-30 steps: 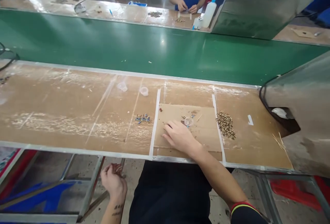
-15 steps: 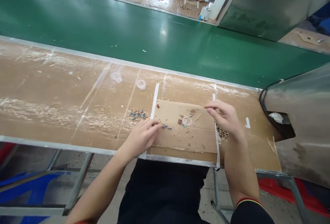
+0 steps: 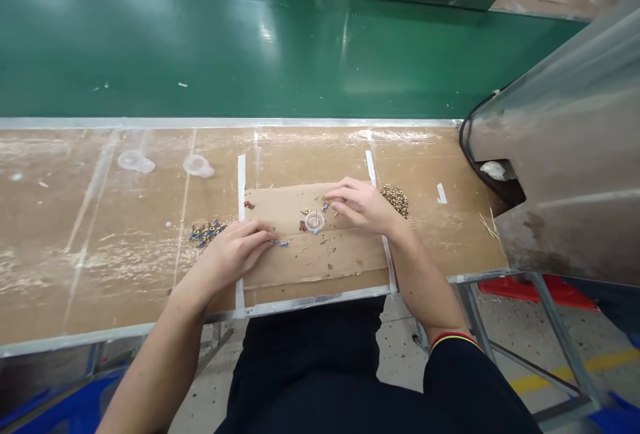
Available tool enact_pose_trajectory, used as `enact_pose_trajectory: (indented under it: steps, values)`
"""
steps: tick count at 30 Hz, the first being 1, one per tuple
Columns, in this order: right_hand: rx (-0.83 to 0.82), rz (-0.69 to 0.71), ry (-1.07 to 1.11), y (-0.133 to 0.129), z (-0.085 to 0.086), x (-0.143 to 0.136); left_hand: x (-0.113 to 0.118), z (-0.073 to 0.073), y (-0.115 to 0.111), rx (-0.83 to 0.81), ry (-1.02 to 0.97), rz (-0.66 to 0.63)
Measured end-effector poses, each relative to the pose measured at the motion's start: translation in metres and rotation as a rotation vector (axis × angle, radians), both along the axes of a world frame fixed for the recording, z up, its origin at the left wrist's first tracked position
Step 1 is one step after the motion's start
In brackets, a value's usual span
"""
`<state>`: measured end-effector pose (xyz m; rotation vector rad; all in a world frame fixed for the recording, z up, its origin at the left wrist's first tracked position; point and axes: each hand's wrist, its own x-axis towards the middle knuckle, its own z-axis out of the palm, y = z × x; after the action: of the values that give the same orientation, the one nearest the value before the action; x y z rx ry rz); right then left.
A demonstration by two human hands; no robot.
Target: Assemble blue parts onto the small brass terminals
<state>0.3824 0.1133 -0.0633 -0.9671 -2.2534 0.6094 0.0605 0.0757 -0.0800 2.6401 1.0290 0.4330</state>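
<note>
A cardboard sheet [image 3: 350,257] lies taped on the table in front of me. Near its middle is a small clear round dish [image 3: 315,221] with a reddish-brown piece [image 3: 302,226] beside it. At the sheet's left side, my left hand [image 3: 239,247] has its fingers together by small blue-and-gold parts [image 3: 285,244]; what its fingertips hold is too small to tell. My right hand [image 3: 361,206] is above and right of the dish, its fingers curled near a small blue part [image 3: 325,207]. Whatever lies between those fingertips is hidden.
Blue-and-gold parts [image 3: 205,233] are piled left of the sheet, and brass-coloured pieces [image 3: 395,201] to its right. Two clear plastic cups [image 3: 136,161] lie at the back left. Beyond runs a green belt [image 3: 210,47]. A metal housing [image 3: 565,134] stands at the right.
The view has shifted, and the other person's hands have left it. My right hand has moved left and closer to the dish. My left hand remains by the small blue parts.
</note>
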Motion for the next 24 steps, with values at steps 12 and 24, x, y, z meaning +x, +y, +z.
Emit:
enact_pose_trajectory:
  steps: [12,24]
  values:
    - [0.101,-0.02,-0.06,-0.006,-0.013,-0.018,0.019,0.044,0.028,-0.051,-0.045,-0.07]
    - [0.089,-0.083,0.009,-0.009,-0.013,-0.034,0.054,0.013,0.023,-0.395,-0.792,0.334]
